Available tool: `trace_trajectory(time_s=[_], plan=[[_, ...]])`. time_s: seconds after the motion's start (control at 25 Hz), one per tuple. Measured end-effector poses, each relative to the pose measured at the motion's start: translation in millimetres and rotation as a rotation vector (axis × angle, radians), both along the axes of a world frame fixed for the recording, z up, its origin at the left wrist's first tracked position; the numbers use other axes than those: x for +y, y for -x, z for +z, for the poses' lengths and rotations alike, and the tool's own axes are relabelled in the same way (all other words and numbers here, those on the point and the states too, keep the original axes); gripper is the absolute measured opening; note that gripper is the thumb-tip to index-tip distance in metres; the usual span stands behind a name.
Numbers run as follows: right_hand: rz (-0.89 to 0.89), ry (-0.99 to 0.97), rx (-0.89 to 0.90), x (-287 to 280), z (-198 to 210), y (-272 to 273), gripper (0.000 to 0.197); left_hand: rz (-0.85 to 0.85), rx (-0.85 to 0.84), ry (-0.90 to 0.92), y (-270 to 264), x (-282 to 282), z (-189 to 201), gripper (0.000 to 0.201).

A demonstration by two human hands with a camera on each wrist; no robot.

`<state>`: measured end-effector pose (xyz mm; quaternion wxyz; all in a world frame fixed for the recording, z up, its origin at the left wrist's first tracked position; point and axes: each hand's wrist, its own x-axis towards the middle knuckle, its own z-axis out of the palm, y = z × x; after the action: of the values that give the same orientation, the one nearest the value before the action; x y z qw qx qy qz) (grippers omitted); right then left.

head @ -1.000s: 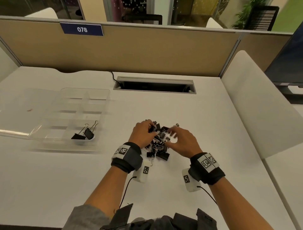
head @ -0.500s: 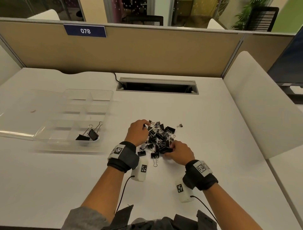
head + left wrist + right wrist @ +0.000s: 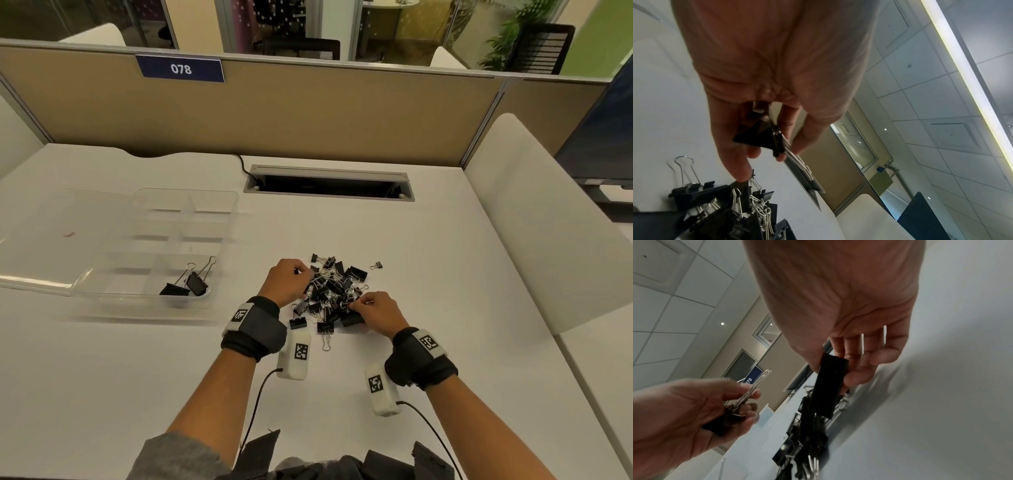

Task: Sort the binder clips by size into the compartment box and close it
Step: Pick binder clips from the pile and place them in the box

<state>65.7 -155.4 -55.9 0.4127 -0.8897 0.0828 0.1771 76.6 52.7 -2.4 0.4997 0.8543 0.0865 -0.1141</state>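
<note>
Change: a second ago both hands were spread over the heap; now each has drawn back to an edge of it with a clip in its fingers. The right hand (image 3: 375, 313) has come down to the lower right of the heap.
Meaning: I judge picking is under way and two more clips are about to go to the box; most of the sorting is left, and the closing too.
Left grip: the left hand (image 3: 289, 281) is clenched round a large clip (image 3: 758, 138), thumb and fingers pinching its black body, wire handles pointing away from the palm.
Right grip: the right hand pinches a long black clip (image 3: 829, 386) between thumb and fingertips, just above the heap.
Pile: the heap of binder clips (image 3: 334, 291) lies on the white table (image 3: 445, 274) at frame centre, between the two hands and touching both.
Stray: one small clip (image 3: 376, 265) lies apart, upper right of the heap.
Box: the clear compartment box (image 3: 219, 205) sits at centre left, well apart from the hands, its lid (image 3: 51, 240) lying open to the left.
Sorted: two large clips (image 3: 186, 284) rest in the box's near right compartment; the other compartments look empty.
</note>
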Motion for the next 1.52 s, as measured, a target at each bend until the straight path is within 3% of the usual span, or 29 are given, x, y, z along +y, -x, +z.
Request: trace_trajectory(time_s=[0.12, 0.28, 0.36, 0.52, 0.68, 0.76, 1.04, 1.24, 1.4, 1.52], plan=[[-0.017, -0.011, -0.106, -4, 11, 1, 0.018, -0.005, -0.060, -0.009, 0, 4, 2, 0.014], [0.041, 0.176, -0.312, -8, 30, 2, 0.020, -0.001, -0.190, -0.103, 0, 4, 9, 0.013], [0.039, 0.173, -0.379, -10, 35, 1, 0.019, 0.024, -0.240, -0.126, 0, 4, 12, 0.014], [-0.069, -0.131, -0.389, -9, 44, -2, 0.014, 0.039, -0.272, -0.094, 0, 9, 16, 0.016], [-0.059, -0.429, -0.294, -1, 58, -7, 0.043, 0.042, -0.237, 0.046, 3, 23, 29, 0.005], [-0.029, -0.484, -0.276, 7, 62, -14, 0.045, 0.041, -0.239, 0.067, 4, 37, 37, 0.003], [0.175, -0.255, -0.404, 70, 74, -27, 0.012, 0.171, -0.238, -0.050, 8, 127, 61, 0.008], [0.413, 0.038, -0.536, 138, 88, -31, 0.024, 0.192, -0.183, -0.304, 4, 206, 59, 0.010], [0.451, 0.042, -0.538, 192, 94, -39, 0.024, 0.115, -0.113, -0.573, -1, 245, 48, 0.019], [0.461, 0.010, -0.515, 226, 93, -43, 0.023, 0.033, -0.080, -0.552, -5, 256, 42, 0.018]])
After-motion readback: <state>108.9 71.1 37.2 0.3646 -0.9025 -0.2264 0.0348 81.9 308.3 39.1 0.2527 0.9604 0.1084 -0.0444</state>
